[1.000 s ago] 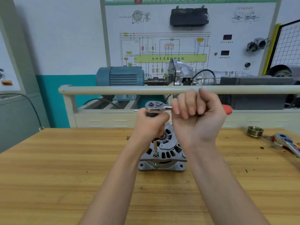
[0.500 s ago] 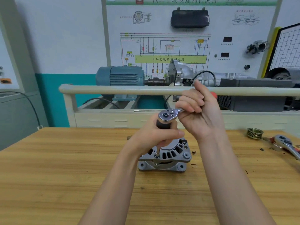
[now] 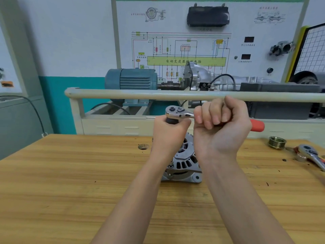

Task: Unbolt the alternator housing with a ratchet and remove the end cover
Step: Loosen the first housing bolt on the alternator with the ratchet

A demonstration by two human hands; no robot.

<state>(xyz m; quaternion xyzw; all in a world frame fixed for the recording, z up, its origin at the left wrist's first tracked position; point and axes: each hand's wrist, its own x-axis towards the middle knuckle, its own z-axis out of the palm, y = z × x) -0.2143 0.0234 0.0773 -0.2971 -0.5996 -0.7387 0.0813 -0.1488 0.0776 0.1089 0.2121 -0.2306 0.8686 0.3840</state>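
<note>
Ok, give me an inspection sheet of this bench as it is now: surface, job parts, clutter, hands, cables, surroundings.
Surface: wooden bench, a round hole in it, small dark specks.
Job's things: alternator stands on the bench, end cover not yet off; ratchet above it, driving an extension down to a bolt.
Clutter: brass-coloured pulley and second ratchet at the right edge.
Grips: left hand holds the extension under the ratchet head; right hand grips the ratchet's red handle.
Cables: black cable at far left, off the bench.
Surroundings: blue motor, wiring-diagram board, cream rail.
</note>
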